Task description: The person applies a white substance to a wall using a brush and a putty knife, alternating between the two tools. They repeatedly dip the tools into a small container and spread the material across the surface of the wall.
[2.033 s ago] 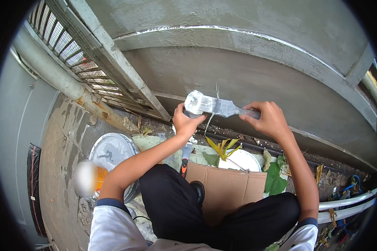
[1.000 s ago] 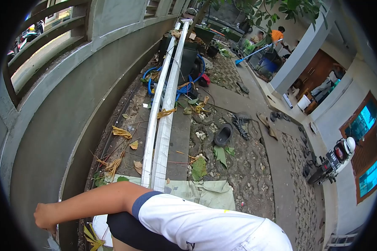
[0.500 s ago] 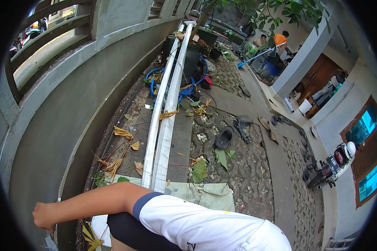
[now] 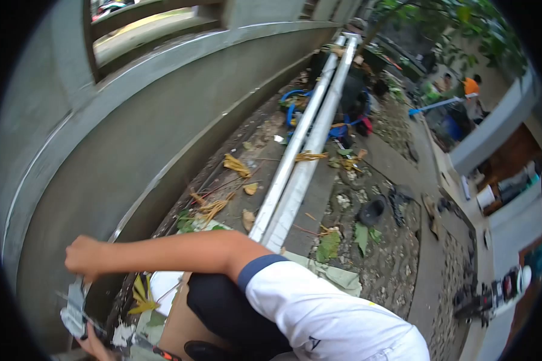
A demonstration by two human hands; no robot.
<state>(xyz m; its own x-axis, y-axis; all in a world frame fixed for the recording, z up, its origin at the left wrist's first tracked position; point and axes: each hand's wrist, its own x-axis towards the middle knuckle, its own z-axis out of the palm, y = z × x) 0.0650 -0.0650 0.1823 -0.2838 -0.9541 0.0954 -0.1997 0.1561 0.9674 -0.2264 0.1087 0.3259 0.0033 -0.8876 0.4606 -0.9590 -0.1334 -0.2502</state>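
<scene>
Paintbrush (image 4: pixel 74 308): paint-coated, long axis near upright, handle uppermost in the closed grip of the right hand (image 4: pixel 84 256) beside the grey wall (image 4: pixel 132 138), head down just above the left hand (image 4: pixel 93 347), whose grip cannot be told.

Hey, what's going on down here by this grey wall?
A person in a white shirt crouches beside the grey wall. Their right hand grips a paintbrush, its paint-covered end pointing down toward the left hand at the bottom edge. What that hand holds is cut off. Long white poles lie on the leaf-strewn ground alongside.
</scene>
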